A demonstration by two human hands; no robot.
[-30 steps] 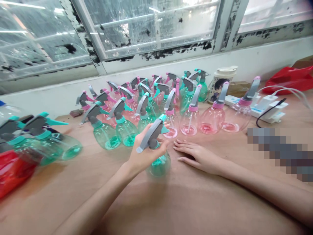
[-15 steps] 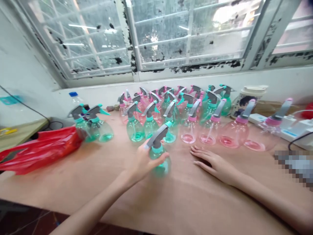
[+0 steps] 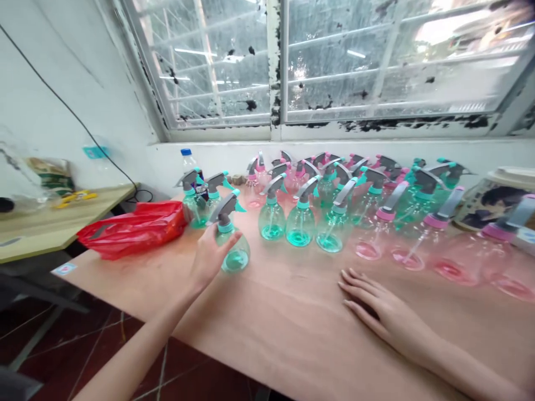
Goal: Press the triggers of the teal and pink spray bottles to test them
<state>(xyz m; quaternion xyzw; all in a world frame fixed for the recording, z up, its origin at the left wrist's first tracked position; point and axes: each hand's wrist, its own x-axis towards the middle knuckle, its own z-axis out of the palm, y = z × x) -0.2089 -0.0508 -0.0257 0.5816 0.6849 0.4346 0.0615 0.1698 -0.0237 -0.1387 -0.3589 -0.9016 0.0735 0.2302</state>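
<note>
My left hand (image 3: 212,252) is wrapped round a green spray bottle (image 3: 236,253) with a grey and teal trigger head. The bottle is upright, close to two other green spray bottles (image 3: 194,209) behind it on the left. My right hand (image 3: 378,303) lies flat on the table (image 3: 276,317), fingers stretched out, holding nothing. Just beyond it stand several pink spray bottles (image 3: 368,242) in a row. A row of green spray bottles (image 3: 300,225) stands between my two hands, farther back.
A red plastic bag (image 3: 134,228) lies at the table's left side. More spray bottles crowd below the window (image 3: 376,67). A blue-capped bottle (image 3: 186,160) stands by the wall. At the right is a large cup with a printed figure (image 3: 493,197). A second table (image 3: 50,223) is at the left.
My left hand has carried the green spray bottle leftward, away from the green row and toward the two green bottles on the left. The view has turned left. My right hand stays flat.
</note>
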